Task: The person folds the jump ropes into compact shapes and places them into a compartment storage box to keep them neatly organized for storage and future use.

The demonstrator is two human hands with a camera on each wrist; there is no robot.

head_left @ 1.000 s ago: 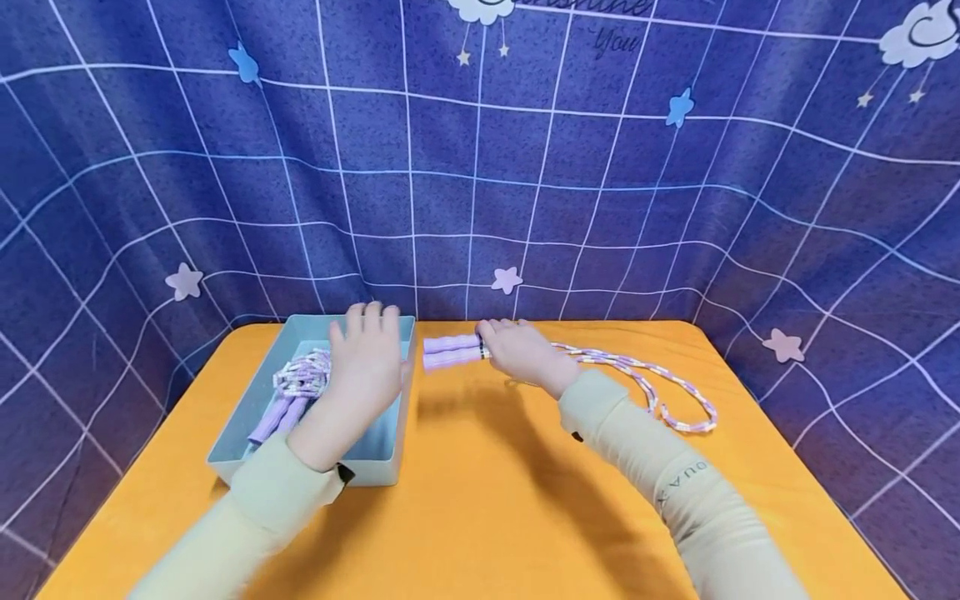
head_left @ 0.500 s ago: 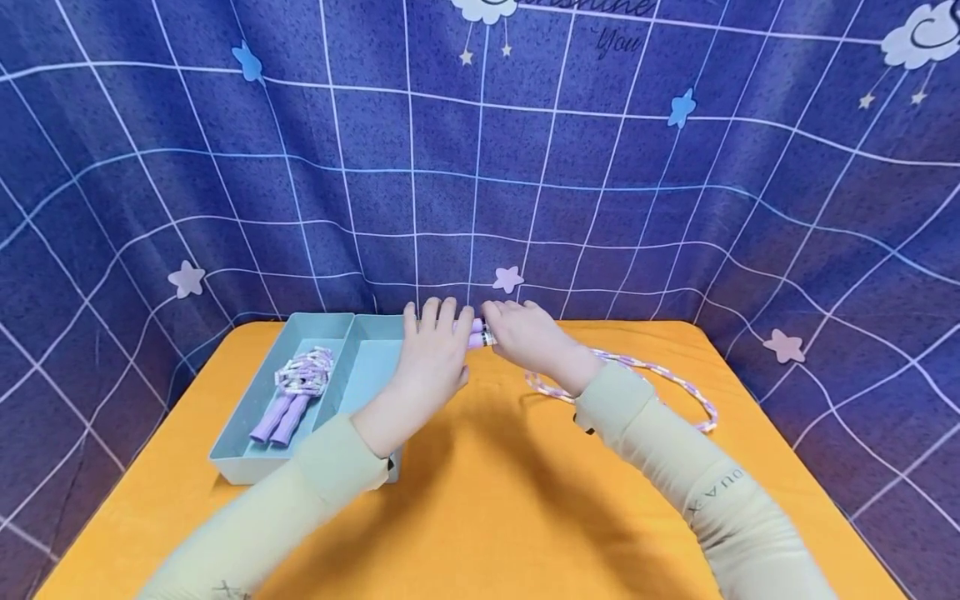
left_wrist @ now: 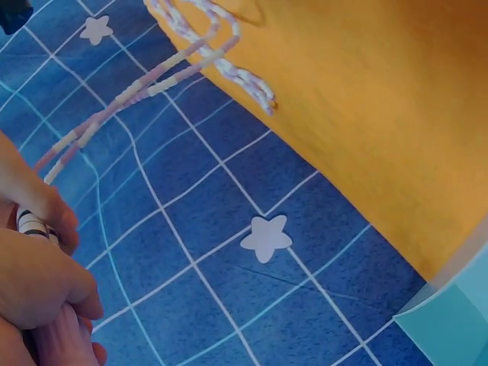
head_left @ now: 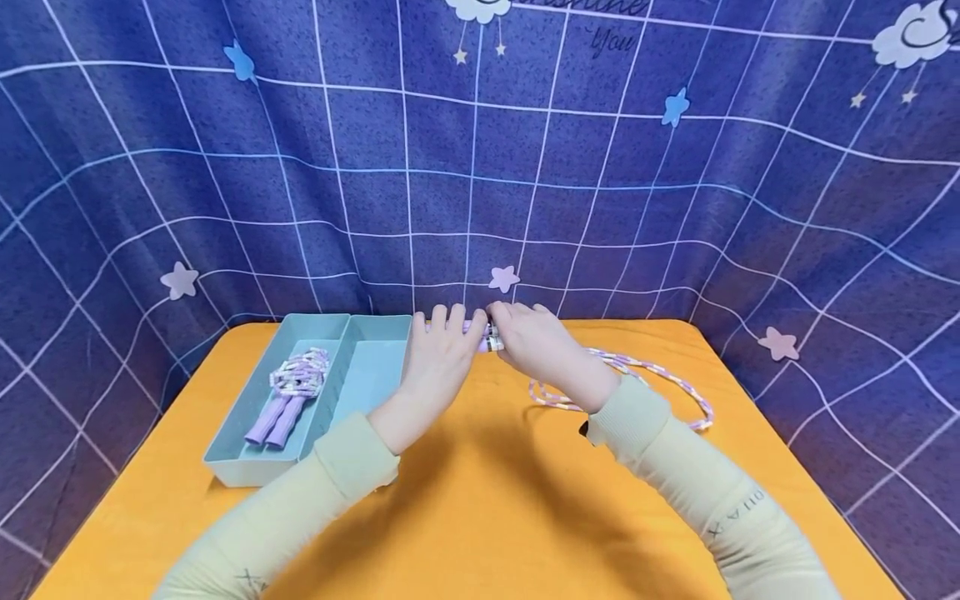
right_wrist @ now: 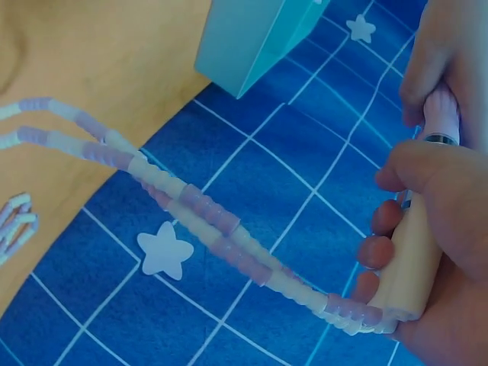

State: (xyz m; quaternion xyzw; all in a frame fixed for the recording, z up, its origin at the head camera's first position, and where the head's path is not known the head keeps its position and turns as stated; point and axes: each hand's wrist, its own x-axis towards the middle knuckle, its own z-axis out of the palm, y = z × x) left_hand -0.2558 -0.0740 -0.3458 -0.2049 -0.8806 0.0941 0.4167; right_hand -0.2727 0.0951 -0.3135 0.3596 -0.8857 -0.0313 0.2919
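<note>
A purple-and-white beaded jump rope [head_left: 684,389] trails to the right over the table from both hands. My left hand [head_left: 442,350] holds its paired purple handles [right_wrist: 442,114] near the grip ends. My right hand [head_left: 536,340] grips the pale rope-side part of the handles [right_wrist: 412,267], with the beaded cord [right_wrist: 210,210] hanging from it in the right wrist view. The hands are close together, dark-ringed bands showing between them. A second jump rope [head_left: 300,375], its cord bundled above its purple handles, lies in the left compartment of the light blue tray.
The light blue two-compartment tray [head_left: 251,473] stands at the table's left, just left of my left hand. An orange cloth [head_left: 487,517] covers the table. A dark blue gridded curtain [head_left: 465,200] with stars hangs behind and at both sides.
My left hand has moved right from over the tray to the rope's handles and taken hold of them. The right hand has lifted slightly; the beaded cord has shifted with it.
</note>
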